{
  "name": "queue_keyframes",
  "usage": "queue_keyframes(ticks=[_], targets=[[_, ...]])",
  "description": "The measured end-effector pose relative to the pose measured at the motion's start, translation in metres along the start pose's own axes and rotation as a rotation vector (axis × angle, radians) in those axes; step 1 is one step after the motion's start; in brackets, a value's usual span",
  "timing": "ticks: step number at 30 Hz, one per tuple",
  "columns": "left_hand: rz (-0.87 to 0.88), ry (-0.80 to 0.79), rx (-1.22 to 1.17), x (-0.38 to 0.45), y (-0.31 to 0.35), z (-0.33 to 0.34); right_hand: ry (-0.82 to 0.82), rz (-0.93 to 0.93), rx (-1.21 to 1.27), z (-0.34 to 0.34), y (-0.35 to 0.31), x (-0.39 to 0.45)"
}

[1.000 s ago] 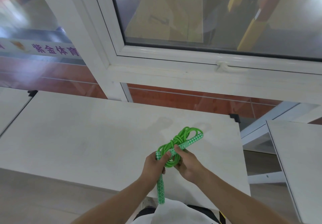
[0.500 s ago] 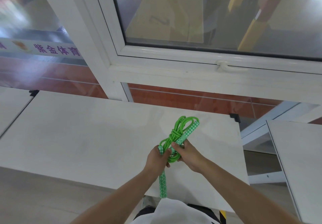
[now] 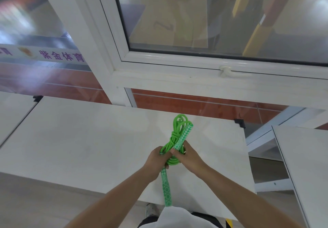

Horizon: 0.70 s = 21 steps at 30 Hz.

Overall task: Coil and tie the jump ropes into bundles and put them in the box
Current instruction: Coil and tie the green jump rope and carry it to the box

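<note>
I have the green jump rope [image 3: 174,139] bunched above the table [image 3: 74,139], left hand [image 3: 156,160] and right hand [image 3: 189,156] both curled tight around the coil's middle. To finish, I'd judge, cinch the wrap snug near the upper handle [image 3: 184,135] before letting go; no box in view.

A white table [image 3: 88,139] is being flanked by a second white table [image 3: 305,165] at the right and a third [image 3: 12,110] at the left, while a white window frame [image 3: 177,78] with a latch handle [image 3: 229,71] is being shown behind, above red tiling [image 3: 195,105].
</note>
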State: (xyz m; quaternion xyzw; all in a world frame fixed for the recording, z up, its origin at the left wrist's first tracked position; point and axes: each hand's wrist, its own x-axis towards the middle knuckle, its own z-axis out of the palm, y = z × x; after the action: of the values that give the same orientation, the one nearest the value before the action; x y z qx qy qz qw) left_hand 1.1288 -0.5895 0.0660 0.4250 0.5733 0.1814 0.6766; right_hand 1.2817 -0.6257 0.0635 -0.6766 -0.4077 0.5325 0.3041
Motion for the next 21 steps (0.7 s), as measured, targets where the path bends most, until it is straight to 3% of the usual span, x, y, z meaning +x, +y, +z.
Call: queue_keyframes(ticks=[2, 5, 7, 15, 18, 21], targets=[[-0.104, -0.046, -0.124, 0.002, -0.002, -0.006, -0.106, 0.079, 0.145, -0.003, 0.004, 0.001], [-0.295, -0.102, -0.413, 0.006, -0.003, -0.013, -0.325, 0.152, 0.563, -0.008, 0.016, 0.004], [-0.409, -0.134, -0.59, 0.006, -0.003, -0.015, -0.398, 0.147, 0.648, -0.009, 0.021, 0.004], [-0.455, -0.108, -0.696, 0.008, -0.018, -0.036, -0.319, 0.041, 0.223, 0.024, 0.017, 0.007], [-0.405, -0.004, -0.715, 0.013, -0.02, -0.052, -0.261, -0.006, -0.141, 0.036, 0.015, 0.015], [-0.31, 0.197, -0.782, 0.028, -0.016, -0.085, -0.208, -0.045, -0.466, 0.035, 0.032, 0.021]])
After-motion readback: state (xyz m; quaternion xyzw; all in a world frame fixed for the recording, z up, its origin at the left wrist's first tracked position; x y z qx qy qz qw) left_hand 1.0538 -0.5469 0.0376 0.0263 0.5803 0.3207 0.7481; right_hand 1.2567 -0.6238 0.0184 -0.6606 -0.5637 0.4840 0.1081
